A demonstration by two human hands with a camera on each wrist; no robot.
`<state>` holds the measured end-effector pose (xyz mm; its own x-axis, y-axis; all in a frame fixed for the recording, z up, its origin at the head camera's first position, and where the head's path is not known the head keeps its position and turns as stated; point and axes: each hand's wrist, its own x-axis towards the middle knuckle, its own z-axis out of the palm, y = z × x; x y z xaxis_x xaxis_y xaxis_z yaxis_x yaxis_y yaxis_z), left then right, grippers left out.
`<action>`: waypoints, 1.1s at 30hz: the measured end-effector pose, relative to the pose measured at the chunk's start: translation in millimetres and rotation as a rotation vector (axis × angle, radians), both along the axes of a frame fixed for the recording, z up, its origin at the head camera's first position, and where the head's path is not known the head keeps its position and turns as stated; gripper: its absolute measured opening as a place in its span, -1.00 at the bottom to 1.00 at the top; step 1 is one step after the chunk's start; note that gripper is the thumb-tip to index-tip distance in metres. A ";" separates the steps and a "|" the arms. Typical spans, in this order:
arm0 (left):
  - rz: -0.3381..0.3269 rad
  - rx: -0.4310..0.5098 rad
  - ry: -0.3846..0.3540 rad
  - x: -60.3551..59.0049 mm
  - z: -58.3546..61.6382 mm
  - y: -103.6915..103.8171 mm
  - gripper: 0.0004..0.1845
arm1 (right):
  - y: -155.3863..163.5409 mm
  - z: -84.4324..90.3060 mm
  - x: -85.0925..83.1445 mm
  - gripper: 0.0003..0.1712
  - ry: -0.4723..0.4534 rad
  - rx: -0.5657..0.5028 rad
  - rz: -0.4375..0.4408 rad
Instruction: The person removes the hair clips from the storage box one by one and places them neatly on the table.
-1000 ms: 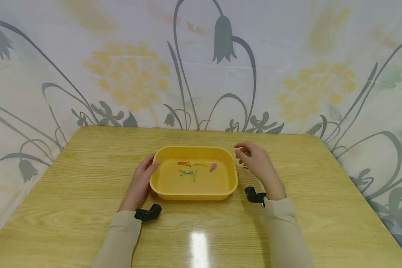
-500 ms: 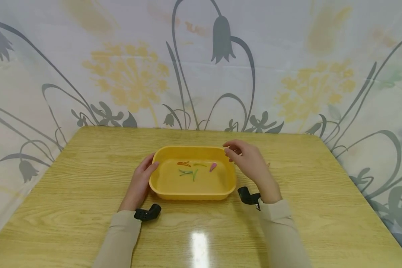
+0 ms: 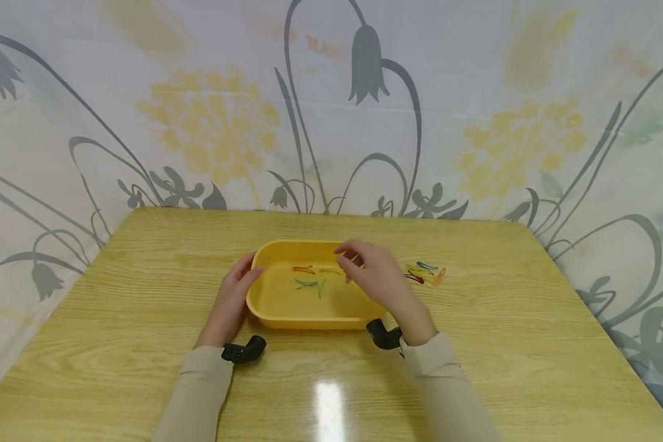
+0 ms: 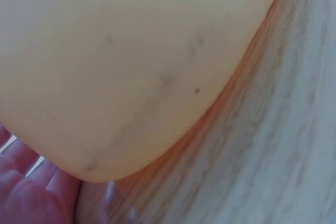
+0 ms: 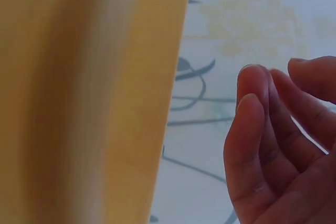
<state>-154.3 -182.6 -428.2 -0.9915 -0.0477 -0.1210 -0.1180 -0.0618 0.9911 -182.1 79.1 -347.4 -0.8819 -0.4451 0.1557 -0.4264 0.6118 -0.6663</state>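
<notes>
A shallow yellow plastic tray lies on the table with several small hair clips inside. Orange and yellow clips lie toward its back, green clips nearer the middle. My left hand grips the tray's left end, thumb over the rim; in the left wrist view its fingers lie along the outer wall. My right hand hovers over the tray's right half with fingers loosely bent. Nothing shows between those fingers in the right wrist view. The hand mostly hides a pink clip beneath it.
Just right of the tray, a small group of hair clips lies on the wooden table, among them a blue one, a dark red one and an orange one. A flower-patterned cloth hangs behind the table.
My right hand has moved left from beside the tray to over its right half, uncovering the clips on the table and covering the pink one. My left hand stays on the tray.
</notes>
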 end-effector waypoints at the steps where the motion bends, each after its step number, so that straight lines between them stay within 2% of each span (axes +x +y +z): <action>1: 0.000 -0.001 0.000 0.0 -0.1 0.0 -0.44 | -3.4 -0.8 1.0 -0.74 -0.003 0.007 -0.003; 11: -0.005 -0.008 0.009 -1.2 -1.3 -0.4 -0.44 | -26.2 -21.6 4.9 -0.80 0.036 0.054 -0.067; 20: -0.003 -0.006 0.005 -0.7 0.0 0.8 -0.45 | -29.0 -37.3 1.9 -0.78 -0.007 0.120 -0.075; 22: -0.007 0.001 0.000 1.8 6.0 2.5 -0.46 | -28.9 -38.5 1.1 -0.75 -0.015 0.137 -0.069; 26: -0.004 0.001 -0.004 1.1 6.4 2.6 -0.46 | -28.5 -39.8 -1.2 -0.69 -0.051 0.174 -0.034; 29: 0.001 -0.003 -0.001 -2.1 0.1 1.2 -0.45 | -26.3 -40.8 -2.7 -0.62 -0.105 0.194 0.023; 33: 0.002 -0.002 0.001 -1.4 0.1 1.8 -0.45 | -22.6 -41.8 -4.6 -0.52 -0.178 0.191 0.088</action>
